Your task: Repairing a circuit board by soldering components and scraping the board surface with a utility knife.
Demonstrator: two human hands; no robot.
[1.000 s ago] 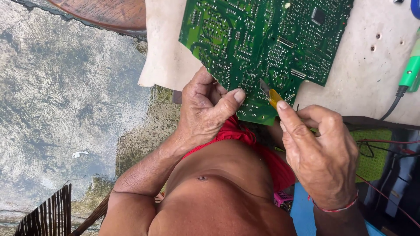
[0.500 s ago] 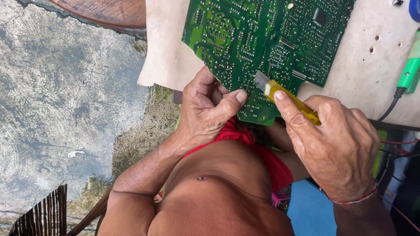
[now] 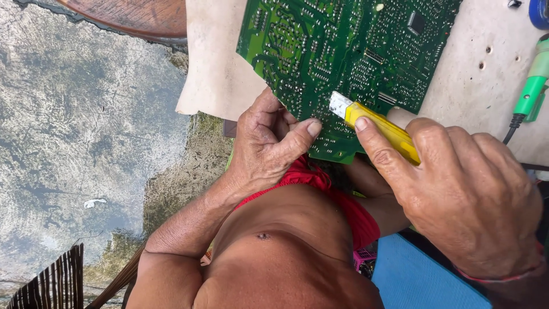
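Both hands are on the job here. Green circuit board (image 3: 343, 51) lies flat on the pale worktop (image 3: 480, 86), solder side up, with its near edge hanging toward me past a sheet of beige paper (image 3: 214, 74). As far as I can see it, the board's long side runs left to right across the view, tilted a little, and the top is cut off by the frame.

Yellow utility knife (image 3: 377, 129) is the other piece. Its long axis runs diagonally, handle down-right inside my right hand (image 3: 463, 194), silvery tip pointing up-left and resting on the board near the lower edge. That hand is wrapped closed around the handle, index finger stretched along the top of it, knuckles facing the camera, wrist coming in from the lower right.

Left hand (image 3: 269, 143) comes up from below, fingers curled, thumb pressed flat on the board's near edge just beside the knife tip, pinching the board.

Green-handled tool (image 3: 532, 86) with a black cord sits well off to the right on the worktop.
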